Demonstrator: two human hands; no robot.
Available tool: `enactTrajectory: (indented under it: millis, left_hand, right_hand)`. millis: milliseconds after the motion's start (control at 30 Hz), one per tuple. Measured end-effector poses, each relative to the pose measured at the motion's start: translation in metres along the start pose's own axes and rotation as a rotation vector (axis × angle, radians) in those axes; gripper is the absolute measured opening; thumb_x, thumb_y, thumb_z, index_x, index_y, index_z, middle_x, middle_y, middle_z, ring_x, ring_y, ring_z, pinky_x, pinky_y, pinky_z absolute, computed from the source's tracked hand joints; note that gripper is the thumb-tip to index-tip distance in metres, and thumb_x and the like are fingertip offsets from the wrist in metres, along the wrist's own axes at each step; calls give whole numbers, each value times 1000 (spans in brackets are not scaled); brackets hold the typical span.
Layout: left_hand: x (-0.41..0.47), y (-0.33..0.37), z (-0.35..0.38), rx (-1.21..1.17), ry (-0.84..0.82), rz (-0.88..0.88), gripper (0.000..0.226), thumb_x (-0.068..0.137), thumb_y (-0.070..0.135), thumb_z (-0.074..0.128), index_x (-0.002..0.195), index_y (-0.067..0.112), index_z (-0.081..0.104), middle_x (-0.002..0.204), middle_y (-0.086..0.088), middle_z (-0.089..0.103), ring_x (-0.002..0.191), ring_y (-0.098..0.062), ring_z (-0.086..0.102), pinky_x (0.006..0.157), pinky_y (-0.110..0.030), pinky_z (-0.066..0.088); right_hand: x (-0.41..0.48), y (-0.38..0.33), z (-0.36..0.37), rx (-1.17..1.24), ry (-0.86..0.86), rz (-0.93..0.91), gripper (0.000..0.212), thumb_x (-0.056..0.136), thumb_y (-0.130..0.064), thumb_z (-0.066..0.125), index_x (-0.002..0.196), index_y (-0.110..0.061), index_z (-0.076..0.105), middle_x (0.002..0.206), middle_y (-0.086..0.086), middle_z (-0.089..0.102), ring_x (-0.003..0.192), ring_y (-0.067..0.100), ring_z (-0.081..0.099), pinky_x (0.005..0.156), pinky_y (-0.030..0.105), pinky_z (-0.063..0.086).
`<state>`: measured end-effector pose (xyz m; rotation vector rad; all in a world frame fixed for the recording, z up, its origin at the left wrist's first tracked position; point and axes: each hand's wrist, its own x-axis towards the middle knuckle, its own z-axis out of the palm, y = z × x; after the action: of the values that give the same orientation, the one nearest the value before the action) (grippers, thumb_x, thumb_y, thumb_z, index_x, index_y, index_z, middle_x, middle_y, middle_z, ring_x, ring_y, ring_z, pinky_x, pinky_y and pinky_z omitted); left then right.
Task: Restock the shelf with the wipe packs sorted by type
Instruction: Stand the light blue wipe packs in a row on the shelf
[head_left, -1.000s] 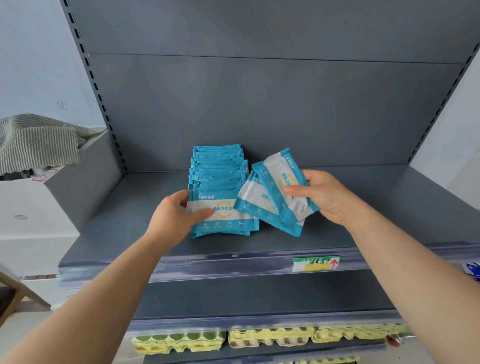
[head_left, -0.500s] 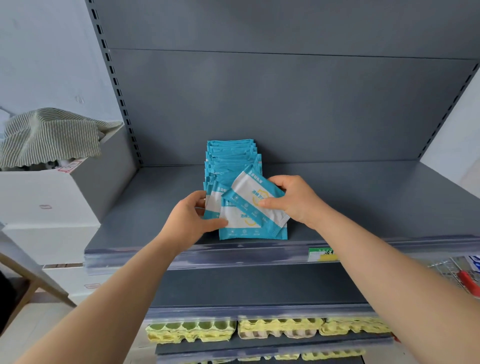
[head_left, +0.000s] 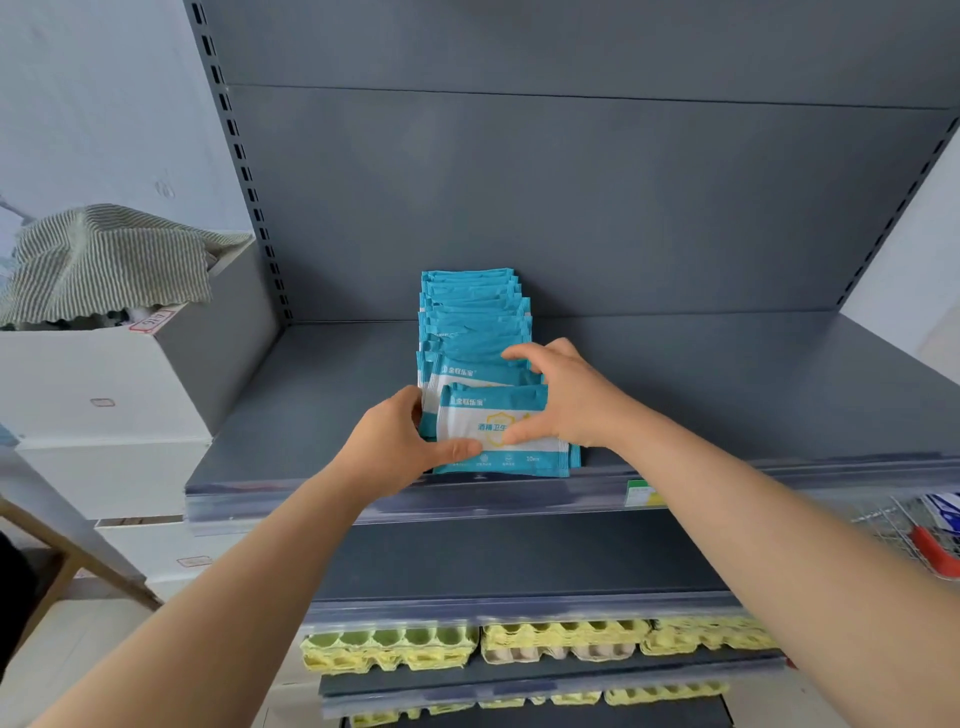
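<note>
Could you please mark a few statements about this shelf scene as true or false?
1. The left hand and right hand both grip the front wipe pack on the shelf. True.
2. The blue packs form a row running back toward the rear panel. True.
3. The right hand lifts two packs clear of the row. False: it grips the row's front pack.
4. A striped cloth drapes the white box at left. True.
5. That cloth is red. False: it is pale green.
</note>
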<state>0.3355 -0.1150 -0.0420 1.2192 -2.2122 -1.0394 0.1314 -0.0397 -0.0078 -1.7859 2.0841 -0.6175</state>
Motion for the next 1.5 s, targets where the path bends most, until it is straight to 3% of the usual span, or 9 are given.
enactTrajectory:
  millis: [100, 233, 433, 667, 833, 1033, 1200, 1367, 1500]
  left_hand:
    - [1, -3, 1, 87, 37, -3, 52, 60, 60, 79, 95, 29, 55, 90, 17, 64, 75, -5, 62, 59, -23, 50]
    - [11, -10, 4, 198, 100, -27, 55, 63, 67, 74, 97, 29, 53, 97, 13, 63, 80, -10, 62, 70, -39, 57]
    - [15, -8, 0, 87, 115, 121, 112, 69, 39, 82, 150, 31, 5, 147, 4, 26, 113, -10, 46, 93, -36, 49]
    - [12, -15, -4, 5, -100, 183, 98, 75, 31, 79, 145, 34, 10, 135, 20, 37, 118, -8, 52, 92, -30, 52]
    - [6, -18, -7, -19, -129, 181, 88, 83, 31, 72, 143, 36, 7, 131, 23, 43, 112, -8, 57, 83, -22, 54]
    - [0, -17, 1, 135, -171, 129, 57, 95, 31, 54, 139, 30, 19, 129, 12, 55, 106, -17, 58, 94, -40, 50]
    - [-1, -17, -2, 195, -155, 84, 54, 91, 39, 56, 134, 31, 24, 126, 17, 56, 106, -17, 59, 101, -46, 43]
    - [-6, -8, -2, 371, 226, 202, 68, 86, 45, 61, 143, 20, 33, 139, 1, 49, 124, -24, 48, 105, -43, 39]
    - [-2, 32, 24, 478, 404, 437, 44, 90, 37, 58, 127, 13, 58, 127, -6, 60, 113, -31, 55, 99, -45, 41]
  right_hand:
    - [-4, 5, -1, -132, 42, 115, 114, 51, -67, 80, 144, -34, 25, 133, -2, 38, 122, 17, 43, 101, 41, 43]
    - [1, 3, 9, 79, 76, 100, 95, 58, -51, 85, 136, -25, 37, 128, -6, 55, 108, 11, 56, 93, 35, 50]
    - [7, 0, 9, 118, 111, 49, 101, 65, -38, 85, 144, -28, 23, 134, -3, 37, 115, 7, 41, 101, 32, 40]
    - [4, 4, 21, 227, -102, 17, 123, 65, -40, 76, 147, -41, -16, 156, -13, 10, 140, 10, 24, 111, 42, 36]
    - [1, 6, 11, 216, -164, 102, 113, 85, -11, 63, 143, -37, -30, 156, -9, 16, 119, 9, 46, 78, 11, 46]
    - [-8, 10, 16, 217, -189, 137, 57, 97, -24, 51, 144, -24, 20, 139, -10, 49, 113, 9, 55, 94, 29, 50]
    - [-15, 1, 16, 160, -150, 143, 51, 95, -33, 53, 138, -22, 28, 134, -4, 54, 109, 10, 56, 90, 32, 51]
    - [-44, 2, -2, -106, 66, 106, 65, 94, -44, 53, 148, -19, 28, 153, -5, 33, 130, 17, 43, 102, 32, 39]
    - [-65, 21, -21, -243, 183, 106, 54, 96, -44, 47, 146, -25, 36, 153, -9, 34, 118, 18, 53, 105, 28, 35]
